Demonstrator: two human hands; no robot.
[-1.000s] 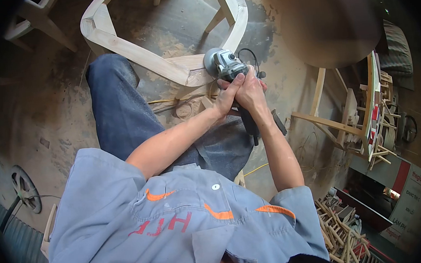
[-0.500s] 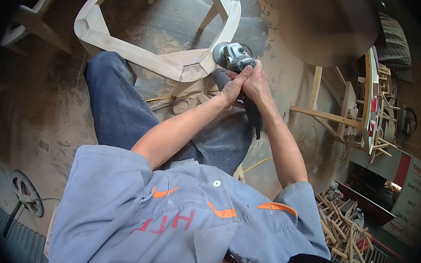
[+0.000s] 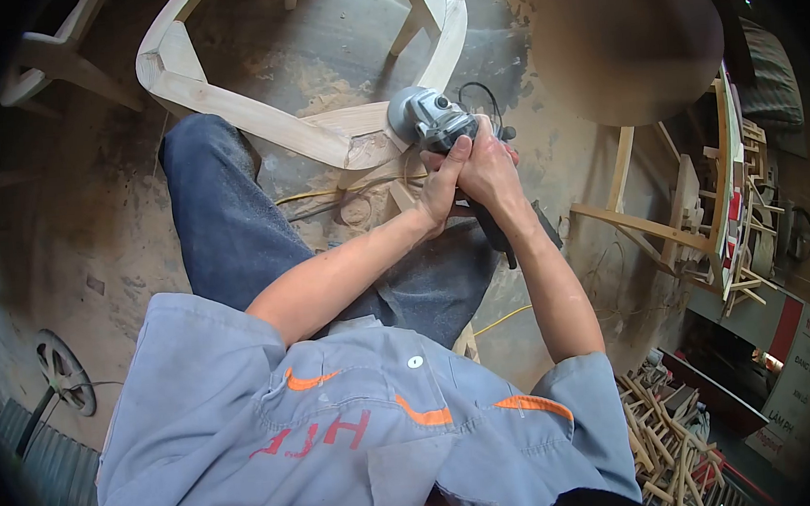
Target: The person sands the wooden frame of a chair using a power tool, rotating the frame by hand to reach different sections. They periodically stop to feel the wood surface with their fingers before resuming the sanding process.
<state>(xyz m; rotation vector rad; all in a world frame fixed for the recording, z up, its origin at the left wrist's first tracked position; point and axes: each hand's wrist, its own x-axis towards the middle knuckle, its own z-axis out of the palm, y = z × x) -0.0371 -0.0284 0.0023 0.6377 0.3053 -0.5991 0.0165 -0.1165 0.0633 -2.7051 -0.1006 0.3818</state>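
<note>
Both hands are closing around one tool: the left hand (image 3: 438, 191) and the right hand (image 3: 491, 175) are wrapping the angle grinder (image 3: 445, 119) just behind its metal head, thumbs near each other and no fingers spreading wide. The tool's dark rear end is pointing back toward the body beside the right forearm (image 3: 552, 284). Ahead of the hands, the disc (image 3: 402, 115) is overlapping the near corner of the curved wooden frame (image 3: 252, 127), just to the right of the corner joint (image 3: 373, 149); whether it is pressing on the wood or hovering, one cannot tell. Doing this well is calling for a firm two-handed hold, with the wrists guiding the disc evenly across the joint rather than letting its edge be digging into one spot. Light pressure and steady passes are likely to be serving best, since lingering could be leaving a hollow in the rail. A dark cable (image 3: 495, 100) is looping beside the grinder's head and a yellow cord (image 3: 303, 195) is running along the floor beneath the frame, so the spinning edge should be staying clear of both, and of the trousers (image 3: 222, 186) too
</note>
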